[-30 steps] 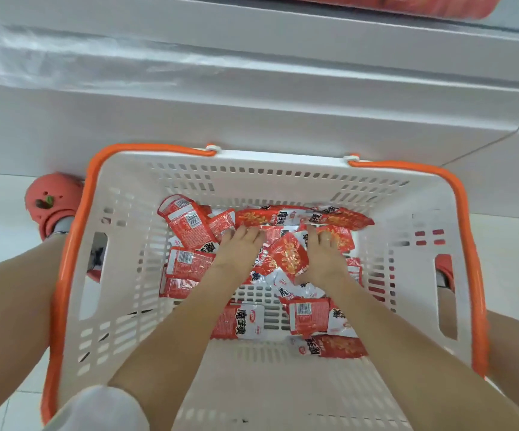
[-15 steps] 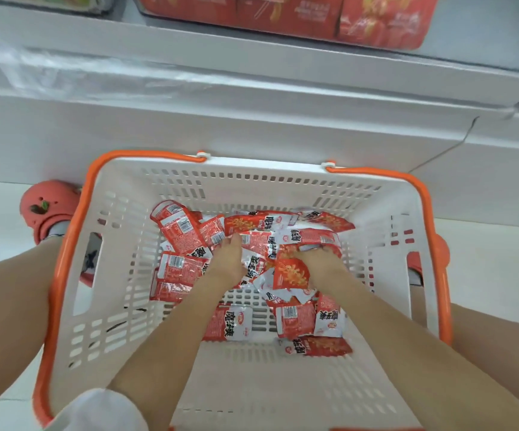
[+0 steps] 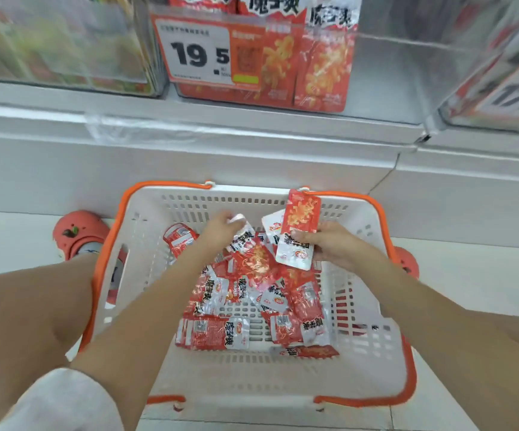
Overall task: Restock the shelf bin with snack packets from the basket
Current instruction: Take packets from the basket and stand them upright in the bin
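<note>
A white basket (image 3: pixel 146 231) with orange rim and handles stands on the floor and holds several red-and-white snack packets (image 3: pixel 217 332). My right hand (image 3: pixel 334 244) grips a small bunch of packets (image 3: pixel 300 231), lifted above the pile near the basket's far wall. My left hand (image 3: pixel 222 227) holds a few packets (image 3: pixel 245 236) just above the pile. The clear shelf bin (image 3: pixel 385 70) sits above, with the same red packets standing at its left side behind a 19.5 price tag (image 3: pixel 194 51).
Neighbouring clear bins (image 3: pixel 59 42) hold other goods to the left and right (image 3: pixel 500 88). A white shelf ledge (image 3: pixel 252 126) runs between the bins and the basket. Orange shoes (image 3: pixel 77 231) flank the basket on the white floor.
Both hands closed on packets in the pile and lifted them upward. The view tilted up, bringing the shelf bins and price tag into sight.
</note>
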`<state>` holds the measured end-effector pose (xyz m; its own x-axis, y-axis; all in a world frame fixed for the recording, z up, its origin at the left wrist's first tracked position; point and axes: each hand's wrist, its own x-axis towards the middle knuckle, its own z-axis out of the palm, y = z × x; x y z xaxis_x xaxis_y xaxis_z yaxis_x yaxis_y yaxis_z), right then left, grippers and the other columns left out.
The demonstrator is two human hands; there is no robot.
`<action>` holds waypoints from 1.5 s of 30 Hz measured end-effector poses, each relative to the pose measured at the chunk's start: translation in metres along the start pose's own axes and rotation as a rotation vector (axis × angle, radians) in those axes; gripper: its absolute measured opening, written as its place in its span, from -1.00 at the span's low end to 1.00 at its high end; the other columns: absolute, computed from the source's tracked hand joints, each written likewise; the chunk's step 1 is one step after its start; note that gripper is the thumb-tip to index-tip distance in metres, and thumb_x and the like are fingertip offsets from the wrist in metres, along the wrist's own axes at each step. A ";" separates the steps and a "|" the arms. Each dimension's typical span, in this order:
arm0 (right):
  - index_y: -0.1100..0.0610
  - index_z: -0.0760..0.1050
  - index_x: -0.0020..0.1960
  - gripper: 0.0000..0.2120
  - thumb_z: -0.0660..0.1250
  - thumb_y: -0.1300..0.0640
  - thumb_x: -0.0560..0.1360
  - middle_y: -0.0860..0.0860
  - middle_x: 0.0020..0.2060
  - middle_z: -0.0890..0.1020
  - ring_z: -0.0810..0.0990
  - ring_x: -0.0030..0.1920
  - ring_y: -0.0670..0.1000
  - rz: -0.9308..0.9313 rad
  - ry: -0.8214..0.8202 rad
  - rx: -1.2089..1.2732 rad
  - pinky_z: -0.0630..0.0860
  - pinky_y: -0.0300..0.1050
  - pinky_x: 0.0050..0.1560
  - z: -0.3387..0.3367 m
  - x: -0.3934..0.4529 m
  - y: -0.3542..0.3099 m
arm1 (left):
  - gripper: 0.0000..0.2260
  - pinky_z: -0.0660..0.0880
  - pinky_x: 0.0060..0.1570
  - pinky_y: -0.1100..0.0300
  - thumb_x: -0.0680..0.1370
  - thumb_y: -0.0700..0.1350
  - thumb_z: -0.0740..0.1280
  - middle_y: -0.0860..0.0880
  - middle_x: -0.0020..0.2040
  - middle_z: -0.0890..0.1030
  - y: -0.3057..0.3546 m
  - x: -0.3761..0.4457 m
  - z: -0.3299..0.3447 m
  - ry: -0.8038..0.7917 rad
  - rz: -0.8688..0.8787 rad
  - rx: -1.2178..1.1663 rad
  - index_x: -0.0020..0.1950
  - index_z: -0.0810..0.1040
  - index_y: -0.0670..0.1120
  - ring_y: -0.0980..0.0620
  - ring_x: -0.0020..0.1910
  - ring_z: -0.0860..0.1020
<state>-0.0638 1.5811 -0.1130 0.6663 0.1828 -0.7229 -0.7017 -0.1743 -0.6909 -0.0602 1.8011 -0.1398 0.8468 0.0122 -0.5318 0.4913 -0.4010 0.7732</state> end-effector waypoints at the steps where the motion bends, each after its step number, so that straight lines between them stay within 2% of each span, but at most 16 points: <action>1: 0.23 0.54 0.08 -0.82 0.38 0.28 0.48 0.03 -0.11 0.70 0.68 -0.12 -0.02 -0.017 -0.023 -0.002 0.63 -0.14 -0.18 0.002 -0.013 -0.011 | -0.85 0.42 -0.18 0.13 0.58 -0.05 0.30 -0.12 -0.16 0.50 0.013 -0.007 -0.007 -0.033 -0.002 -0.018 0.00 0.45 -0.12 -0.08 -0.16 0.50; 3: 0.21 0.54 0.05 -0.86 0.37 0.26 0.49 -0.02 -0.21 0.72 0.69 -0.20 -0.06 -0.057 -0.065 -0.018 0.62 -0.17 -0.27 0.007 -0.042 -0.031 | -0.83 0.53 -0.23 0.14 0.54 -0.04 0.36 -0.12 -0.10 0.58 0.045 -0.025 -0.021 -0.098 -0.022 -0.054 0.01 0.52 -0.13 -0.08 -0.16 0.56; 6: 0.20 0.54 0.00 -0.93 0.32 0.27 0.52 -0.03 -0.28 0.71 0.68 -0.28 -0.09 -0.122 -0.113 0.074 0.61 -0.19 -0.31 0.016 -0.084 -0.059 | -0.83 0.57 -0.26 0.22 0.54 -0.02 0.36 -0.03 -0.17 0.63 0.094 -0.056 -0.035 -0.172 0.010 -0.144 0.03 0.57 -0.10 0.07 -0.26 0.59; 10: 0.21 0.55 -0.04 -0.93 0.29 0.27 0.54 0.01 -0.28 0.71 0.68 -0.29 -0.09 -0.211 -0.141 0.220 0.63 -0.21 -0.26 0.028 -0.127 -0.090 | -0.90 0.52 -0.44 0.32 0.53 -0.08 0.36 0.02 -0.38 0.62 0.142 -0.088 -0.042 -0.138 0.009 -0.426 -0.17 0.53 -0.06 0.12 -0.43 0.56; 12: 0.22 0.54 -0.01 -0.92 0.30 0.27 0.53 0.02 -0.26 0.71 0.68 -0.28 -0.08 -0.256 -0.144 0.237 0.63 -0.20 -0.24 0.034 -0.140 -0.101 | -0.89 0.55 -0.34 0.25 0.50 -0.06 0.36 -0.06 -0.24 0.63 0.158 -0.104 -0.046 -0.154 0.001 -0.566 -0.14 0.54 -0.09 0.02 -0.32 0.58; 14: 0.24 0.54 0.00 -0.91 0.32 0.26 0.51 0.03 -0.27 0.71 0.68 -0.30 -0.07 -0.304 -0.113 0.288 0.62 -0.20 -0.29 0.038 -0.148 -0.110 | -0.72 0.56 -0.09 0.10 0.48 0.08 0.34 -0.15 -0.06 0.64 0.170 -0.125 -0.050 -0.265 0.015 -0.736 -0.04 0.58 -0.13 -0.09 -0.14 0.62; 16: 0.24 0.54 0.01 -0.88 0.34 0.25 0.48 0.04 -0.25 0.71 0.69 -0.29 -0.06 -0.340 -0.109 0.392 0.62 -0.19 -0.31 0.040 -0.152 -0.116 | -0.58 0.56 -0.02 0.04 0.44 0.19 0.29 -0.17 0.00 0.65 0.175 -0.142 -0.052 -0.403 0.085 -0.909 0.04 0.60 -0.14 -0.12 -0.06 0.62; 18: 0.25 0.54 0.03 -0.83 0.35 0.23 0.44 0.07 -0.19 0.71 0.69 -0.25 -0.03 -0.356 -0.131 0.497 0.65 -0.15 -0.25 0.041 -0.152 -0.120 | -0.56 0.57 0.01 -0.02 0.40 0.15 0.28 -0.15 0.04 0.64 0.168 -0.155 -0.046 -0.467 0.162 -0.895 0.12 0.56 -0.12 -0.12 -0.05 0.62; 20: 0.26 0.54 0.05 -0.75 0.37 0.21 0.40 0.10 -0.14 0.70 0.69 -0.22 0.00 -0.370 -0.137 0.521 0.65 -0.12 -0.23 0.043 -0.149 -0.121 | -0.63 0.54 0.06 -0.16 0.36 -0.03 0.34 -0.16 0.04 0.64 0.155 -0.159 -0.033 -0.459 0.154 -0.780 0.13 0.54 -0.12 -0.13 -0.04 0.62; 23: 0.23 0.52 0.17 -0.64 0.42 0.17 0.40 0.10 -0.08 0.70 0.69 -0.20 0.03 -0.384 -0.086 0.329 0.63 -0.09 -0.28 0.046 -0.141 -0.124 | -0.59 0.51 0.00 -0.32 0.35 -0.22 0.38 -0.21 0.06 0.64 0.146 -0.156 -0.022 -0.452 0.096 -0.781 0.20 0.51 -0.14 -0.23 0.03 0.62; 26: 0.10 0.50 0.18 -0.74 0.38 0.13 0.50 0.06 -0.07 0.69 0.68 -0.22 0.05 -0.423 -0.038 0.167 0.60 -0.03 -0.34 0.041 -0.137 -0.133 | -0.56 0.60 -0.12 -0.17 0.32 -0.18 0.42 -0.21 0.03 0.66 0.146 -0.147 -0.033 -0.408 0.027 -0.823 0.18 0.50 -0.14 -0.20 -0.05 0.66; 30: 0.04 0.52 0.06 -0.85 0.36 0.20 0.52 0.00 -0.08 0.69 0.66 -0.14 0.02 -0.454 0.082 0.173 0.57 -0.06 -0.15 0.030 -0.131 -0.142 | -0.66 0.52 -0.33 0.07 0.38 -0.03 0.43 -0.20 -0.10 0.68 0.150 -0.136 -0.055 -0.347 -0.112 -0.845 0.07 0.50 -0.16 -0.18 -0.14 0.66; 34: 0.09 0.53 0.00 -0.88 0.29 0.27 0.52 0.05 -0.09 0.67 0.65 -0.12 0.04 -0.474 -0.013 0.232 0.57 0.00 -0.08 0.033 -0.135 -0.146 | -0.71 0.42 -0.27 0.12 0.51 0.05 0.33 -0.19 -0.13 0.67 0.147 -0.135 -0.065 -0.358 -0.250 -0.851 0.06 0.48 -0.15 -0.18 -0.19 0.66; 39: 0.16 0.48 0.14 -0.82 0.18 0.16 0.60 0.13 -0.02 0.64 0.64 -0.07 0.09 -0.375 -0.094 0.318 0.57 0.03 -0.01 0.036 -0.139 -0.151 | -0.71 0.44 -0.32 0.14 0.51 0.05 0.33 -0.20 -0.08 0.65 0.144 -0.141 -0.061 -0.393 -0.251 -0.831 0.09 0.49 -0.14 -0.16 -0.13 0.66; 42: 0.10 0.50 0.06 -0.83 0.17 0.27 0.59 0.04 -0.13 0.63 0.63 -0.22 -0.05 -0.467 -0.097 0.052 0.55 -0.14 -0.17 0.032 -0.148 -0.156 | -0.69 0.38 -0.30 0.17 0.47 0.05 0.35 -0.17 -0.15 0.65 0.143 -0.141 -0.069 -0.401 -0.273 -0.765 0.08 0.50 -0.14 -0.11 -0.24 0.64; 45: 0.00 0.55 0.12 -0.76 0.33 0.27 0.53 -0.08 -0.03 0.66 0.63 -0.09 -0.20 -0.691 -0.161 -0.606 0.55 -0.28 -0.02 0.030 -0.159 -0.160 | -0.65 0.40 -0.29 0.16 0.43 0.13 0.33 -0.16 -0.13 0.64 0.142 -0.138 -0.083 -0.478 -0.324 -0.701 0.01 0.52 -0.13 -0.10 -0.24 0.60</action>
<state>-0.0655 1.6089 0.1126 0.8119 0.5586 -0.1696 0.1194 -0.4433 -0.8884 -0.0902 1.8184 0.0720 0.5474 -0.4171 -0.7255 0.8345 0.2074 0.5104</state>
